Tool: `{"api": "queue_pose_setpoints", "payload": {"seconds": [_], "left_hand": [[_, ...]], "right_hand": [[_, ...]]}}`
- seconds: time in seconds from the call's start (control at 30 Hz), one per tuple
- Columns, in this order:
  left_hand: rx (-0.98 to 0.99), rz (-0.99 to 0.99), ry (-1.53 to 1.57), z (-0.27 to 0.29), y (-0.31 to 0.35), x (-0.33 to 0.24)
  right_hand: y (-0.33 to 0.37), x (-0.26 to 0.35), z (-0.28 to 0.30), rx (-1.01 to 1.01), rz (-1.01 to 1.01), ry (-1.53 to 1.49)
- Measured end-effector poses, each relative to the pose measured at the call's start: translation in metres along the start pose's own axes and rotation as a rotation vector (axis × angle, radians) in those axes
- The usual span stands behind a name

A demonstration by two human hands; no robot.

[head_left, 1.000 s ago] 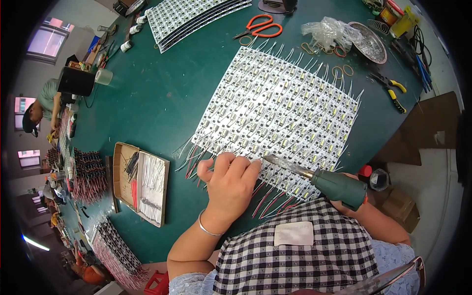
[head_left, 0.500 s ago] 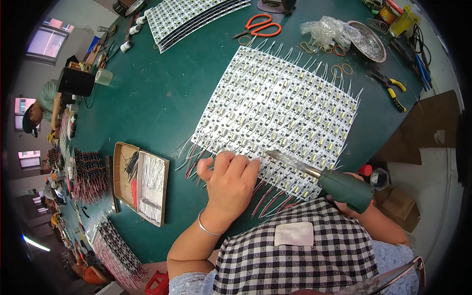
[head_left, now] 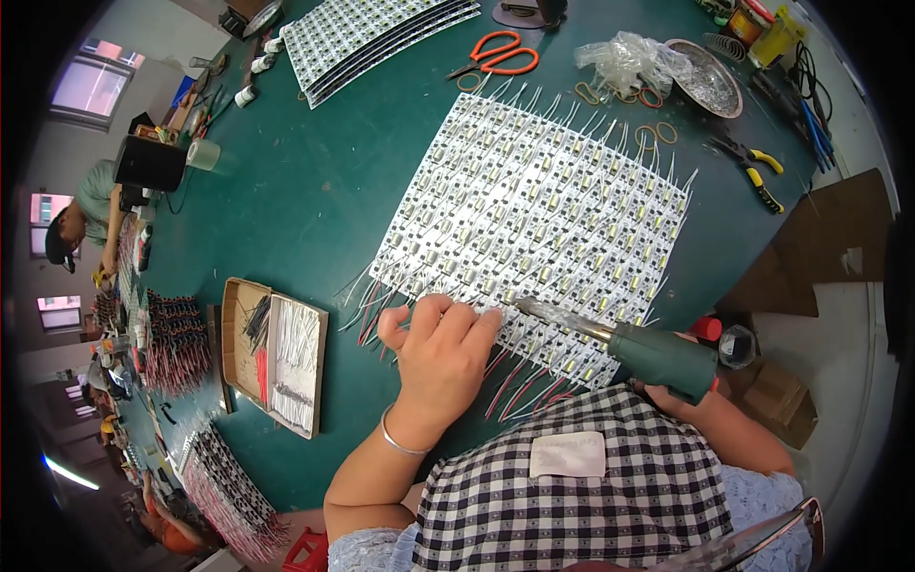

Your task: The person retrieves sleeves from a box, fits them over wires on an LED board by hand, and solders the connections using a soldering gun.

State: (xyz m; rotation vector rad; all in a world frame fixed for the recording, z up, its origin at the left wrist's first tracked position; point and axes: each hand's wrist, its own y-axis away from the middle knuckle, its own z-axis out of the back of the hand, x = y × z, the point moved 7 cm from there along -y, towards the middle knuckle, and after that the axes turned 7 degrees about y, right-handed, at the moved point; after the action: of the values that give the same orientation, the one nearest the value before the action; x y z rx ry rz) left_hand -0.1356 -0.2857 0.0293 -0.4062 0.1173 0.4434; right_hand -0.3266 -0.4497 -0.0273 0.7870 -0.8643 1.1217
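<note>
Through the head view I look down on a green table (head_left: 276,200) in a workroom, windows (head_left: 93,84) along the left and a co-worker (head_left: 95,205) below the first. I count one heat gun (head_left: 667,360), one scissors (head_left: 510,57), one pliers (head_left: 760,172), one wire box (head_left: 317,377). The sheet (head_left: 534,219) lies before the wearer: white, dotted with rows of small parts, fringed with wires. The right hand (head_left: 669,398) is clamped on the gun. The left hand (head_left: 438,355) curls at the sheet's near edge; I can't tell whether its fingers pinch.
</note>
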Motion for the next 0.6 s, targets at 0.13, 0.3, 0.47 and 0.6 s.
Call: {"api": "queue_pose_setpoints", "payload": {"seconds": [0.13, 0.3, 0.47, 0.6], "left_hand": [[0.008, 0.013, 0.028, 0.0, 0.002, 0.0], [-0.014, 0.029, 0.049, 0.004, 0.001, 0.002], [-0.117, 0.041, 0.012, 0.023, -0.001, -0.009], [-0.015, -0.015, 0.045, 0.007, 0.002, -0.017]], "right_hand": [[-0.015, 0.028, 0.002, -0.057, 0.249, 0.189], [-0.011, 0.032, 0.006, -0.144, 0.293, 0.325], [-0.005, 0.017, 0.017, -0.094, -0.01, -0.142], [-0.005, 0.028, 0.02, -0.03, 0.169, -0.071]]}}
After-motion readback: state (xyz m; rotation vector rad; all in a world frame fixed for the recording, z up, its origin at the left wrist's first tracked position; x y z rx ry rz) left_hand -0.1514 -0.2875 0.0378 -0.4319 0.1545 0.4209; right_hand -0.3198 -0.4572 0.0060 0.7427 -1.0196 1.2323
